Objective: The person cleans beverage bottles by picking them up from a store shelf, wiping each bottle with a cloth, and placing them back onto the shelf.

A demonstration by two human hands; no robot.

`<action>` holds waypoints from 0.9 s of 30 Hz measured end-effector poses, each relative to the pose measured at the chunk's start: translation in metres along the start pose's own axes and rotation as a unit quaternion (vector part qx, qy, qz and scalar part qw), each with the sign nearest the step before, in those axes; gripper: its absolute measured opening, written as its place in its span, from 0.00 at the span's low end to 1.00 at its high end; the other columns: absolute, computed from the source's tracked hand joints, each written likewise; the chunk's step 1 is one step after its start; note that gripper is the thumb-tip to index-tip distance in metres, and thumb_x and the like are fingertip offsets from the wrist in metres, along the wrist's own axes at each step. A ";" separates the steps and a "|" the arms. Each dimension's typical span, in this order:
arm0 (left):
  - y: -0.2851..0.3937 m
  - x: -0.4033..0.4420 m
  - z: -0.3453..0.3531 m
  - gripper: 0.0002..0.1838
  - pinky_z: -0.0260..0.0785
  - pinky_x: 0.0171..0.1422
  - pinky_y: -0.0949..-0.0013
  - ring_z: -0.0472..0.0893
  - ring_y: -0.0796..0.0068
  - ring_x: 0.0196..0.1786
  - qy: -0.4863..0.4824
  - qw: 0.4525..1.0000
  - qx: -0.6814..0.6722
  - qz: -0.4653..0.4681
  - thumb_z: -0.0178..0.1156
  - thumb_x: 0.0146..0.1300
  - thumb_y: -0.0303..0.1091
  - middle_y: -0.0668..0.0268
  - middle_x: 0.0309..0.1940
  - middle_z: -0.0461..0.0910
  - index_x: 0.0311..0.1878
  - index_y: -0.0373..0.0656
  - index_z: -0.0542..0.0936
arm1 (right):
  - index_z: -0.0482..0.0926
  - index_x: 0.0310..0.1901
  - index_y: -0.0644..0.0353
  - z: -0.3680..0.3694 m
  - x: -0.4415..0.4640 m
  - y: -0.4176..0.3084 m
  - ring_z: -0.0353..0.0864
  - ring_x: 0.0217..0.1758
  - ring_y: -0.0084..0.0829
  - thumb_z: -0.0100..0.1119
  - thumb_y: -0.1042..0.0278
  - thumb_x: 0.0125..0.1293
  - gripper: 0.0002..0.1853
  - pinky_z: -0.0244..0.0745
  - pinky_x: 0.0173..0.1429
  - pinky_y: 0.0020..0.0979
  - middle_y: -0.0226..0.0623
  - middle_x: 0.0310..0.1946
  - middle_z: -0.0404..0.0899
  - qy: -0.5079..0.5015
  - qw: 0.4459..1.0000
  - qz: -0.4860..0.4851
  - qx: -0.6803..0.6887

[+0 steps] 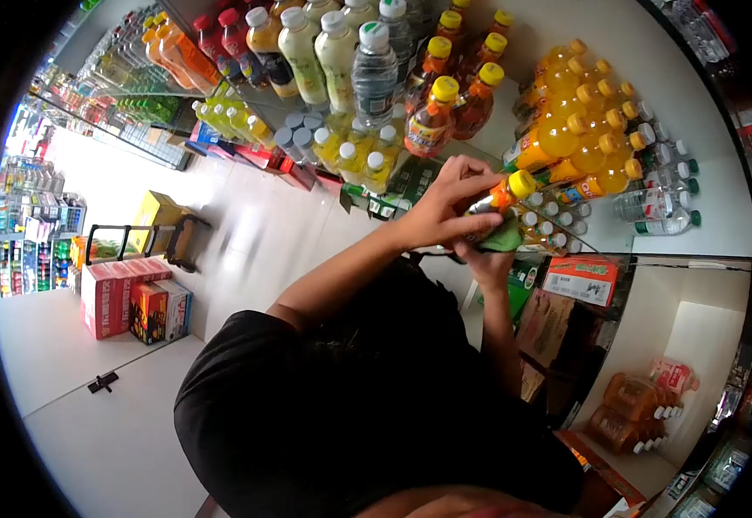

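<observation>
A bottle (pixel 503 195) with a yellow cap and an orange label lies tilted between my two hands. My left hand (pixel 452 205) grips it from the left, fingers over the top and thumb along the lower side. Below it, my right hand (pixel 485 261) holds a green cloth (pixel 505 236) against the bottle's lower part; its fingers are partly hidden by the cloth. Close by, yellow-capped bottles (pixel 432 118) stand on the shelf above my left hand. Orange drink bottles (pixel 557 138) are grouped just right of the held bottle.
White-capped bottles (pixel 333 52) line the upper shelf. Small bottles (pixel 544 226) sit behind a glass shelf edge near my hands. Cartons (pixel 580 278) are below right, near a compartment with large bottles (pixel 631 395). A trolley (pixel 138 231) and red boxes (pixel 110 298) stand at left.
</observation>
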State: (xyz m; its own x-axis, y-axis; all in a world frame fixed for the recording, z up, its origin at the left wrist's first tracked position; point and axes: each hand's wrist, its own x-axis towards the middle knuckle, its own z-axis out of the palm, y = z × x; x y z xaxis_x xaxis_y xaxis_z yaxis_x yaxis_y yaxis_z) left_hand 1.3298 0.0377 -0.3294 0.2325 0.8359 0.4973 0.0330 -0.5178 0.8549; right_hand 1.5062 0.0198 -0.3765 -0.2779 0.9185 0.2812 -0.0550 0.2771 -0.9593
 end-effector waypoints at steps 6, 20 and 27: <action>-0.020 0.009 -0.027 0.37 0.63 0.69 0.58 0.69 0.55 0.65 0.226 0.946 0.223 0.058 0.75 0.56 0.35 0.54 0.62 0.69 0.68 0.40 0.71 | 0.71 0.61 0.68 -0.003 0.036 0.008 0.83 0.52 0.29 0.78 0.69 0.55 0.34 0.79 0.57 0.32 0.39 0.52 0.81 0.092 0.989 -0.085 -0.079; -0.066 0.009 -0.035 0.48 0.67 0.69 0.53 0.70 0.44 0.65 0.319 0.868 0.380 -0.020 0.78 0.51 0.36 0.48 0.64 0.68 0.74 0.44 0.64 | 0.71 0.63 0.67 0.013 0.084 0.040 0.82 0.56 0.37 0.82 0.64 0.51 0.39 0.75 0.61 0.37 0.46 0.56 0.79 0.124 0.963 -0.123 -0.204; -0.055 0.005 -0.036 0.46 0.65 0.66 0.50 0.70 0.46 0.61 0.349 0.824 0.447 -0.017 0.78 0.48 0.37 0.49 0.59 0.70 0.71 0.42 0.67 | 0.65 0.67 0.64 0.030 0.088 0.029 0.81 0.59 0.50 0.83 0.59 0.49 0.47 0.76 0.61 0.42 0.52 0.58 0.76 0.158 0.940 -0.148 -0.262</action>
State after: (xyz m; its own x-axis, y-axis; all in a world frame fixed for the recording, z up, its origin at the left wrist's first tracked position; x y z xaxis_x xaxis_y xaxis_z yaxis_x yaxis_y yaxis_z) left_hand 1.2941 0.0772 -0.3684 -0.3882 0.5922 0.7061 0.8029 -0.1588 0.5745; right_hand 1.4511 0.1002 -0.3806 -0.0221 0.7948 0.6065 0.4188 0.5582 -0.7163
